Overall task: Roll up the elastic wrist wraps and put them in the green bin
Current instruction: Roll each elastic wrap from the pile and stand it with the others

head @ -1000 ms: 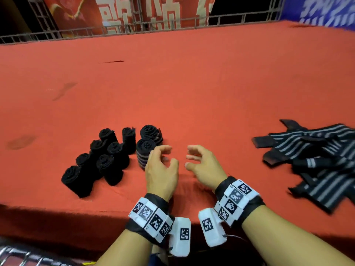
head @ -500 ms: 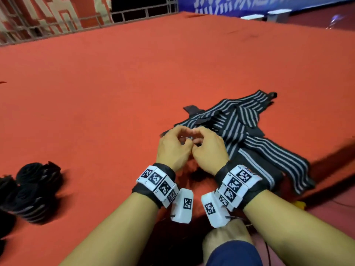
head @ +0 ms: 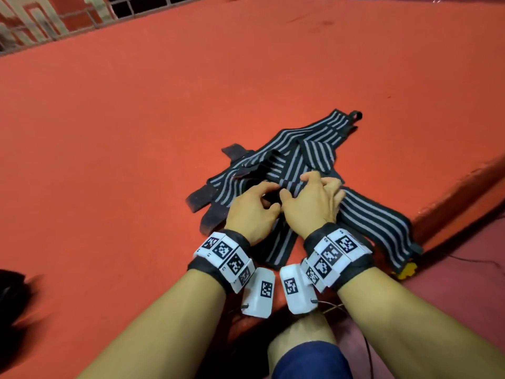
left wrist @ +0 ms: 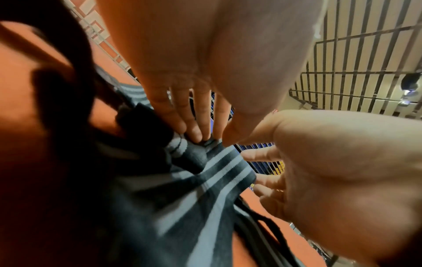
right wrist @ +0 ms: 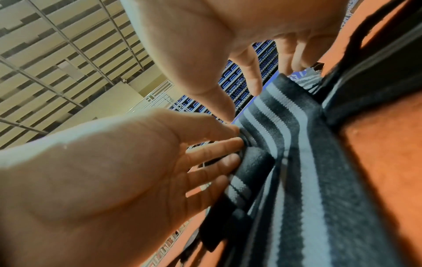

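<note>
Black-banded wrists sit nearest, tags showing. Just beyond them the left hand (head: 252, 207) and right hand (head: 311, 203) meet over the striped wrist wraps (head: 306, 157); fingertips of both pinch a folded end of one wrap. That pile lies on the red desk (head: 164, 105), near its right edge. Farther off, a metal railing (head: 82, 20) runs along the back.

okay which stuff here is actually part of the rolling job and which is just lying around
Part of the job:
striped wraps, in a heap on the red mat
left hand and right hand, both pinching one wrap
rolled wraps, blurred at the left edge

Just lying about:
yellow object
metal railing
</note>
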{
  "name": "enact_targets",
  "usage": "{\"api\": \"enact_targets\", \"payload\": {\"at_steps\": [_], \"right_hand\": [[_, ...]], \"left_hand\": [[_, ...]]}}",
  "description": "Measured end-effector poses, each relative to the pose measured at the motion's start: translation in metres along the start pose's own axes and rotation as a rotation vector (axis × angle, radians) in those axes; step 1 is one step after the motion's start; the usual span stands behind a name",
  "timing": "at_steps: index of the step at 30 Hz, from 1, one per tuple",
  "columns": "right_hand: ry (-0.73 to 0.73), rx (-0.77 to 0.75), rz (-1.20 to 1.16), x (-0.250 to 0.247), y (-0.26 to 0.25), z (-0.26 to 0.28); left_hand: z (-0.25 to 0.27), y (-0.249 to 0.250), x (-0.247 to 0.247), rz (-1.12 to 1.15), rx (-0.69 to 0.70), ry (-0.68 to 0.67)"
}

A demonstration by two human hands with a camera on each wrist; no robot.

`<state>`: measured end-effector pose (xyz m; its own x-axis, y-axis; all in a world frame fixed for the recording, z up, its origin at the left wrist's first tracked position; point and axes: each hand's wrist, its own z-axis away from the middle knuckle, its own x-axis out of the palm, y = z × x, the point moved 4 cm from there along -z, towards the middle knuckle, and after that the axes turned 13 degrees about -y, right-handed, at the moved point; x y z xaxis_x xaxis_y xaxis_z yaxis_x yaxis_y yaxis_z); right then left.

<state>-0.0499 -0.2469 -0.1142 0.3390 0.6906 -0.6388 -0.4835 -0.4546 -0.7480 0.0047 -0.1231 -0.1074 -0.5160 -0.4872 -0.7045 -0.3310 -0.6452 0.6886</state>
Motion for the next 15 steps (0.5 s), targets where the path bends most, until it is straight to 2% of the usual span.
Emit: {"api": "enact_targets", "payload": {"at_steps": [4, 10, 15], "right_hand": [[-0.099, -0.013, -0.059, 0.000, 0.005, -0.009], [-0.023, -0.201, -0.195, -0.011, 0.009, -0.007], [0.114, -0.419, -0.344, -0.029, -0.002, 0.014]], "left_hand": [[-0.008, 0.002, 0.009, 0.059, 0.001, -0.014], [-0.009, -0.006, 0.016, 0.140, -0.060, -0.023], [-0.002, -0.005, 0.014, 0.234, -0.027, -0.072]]}}
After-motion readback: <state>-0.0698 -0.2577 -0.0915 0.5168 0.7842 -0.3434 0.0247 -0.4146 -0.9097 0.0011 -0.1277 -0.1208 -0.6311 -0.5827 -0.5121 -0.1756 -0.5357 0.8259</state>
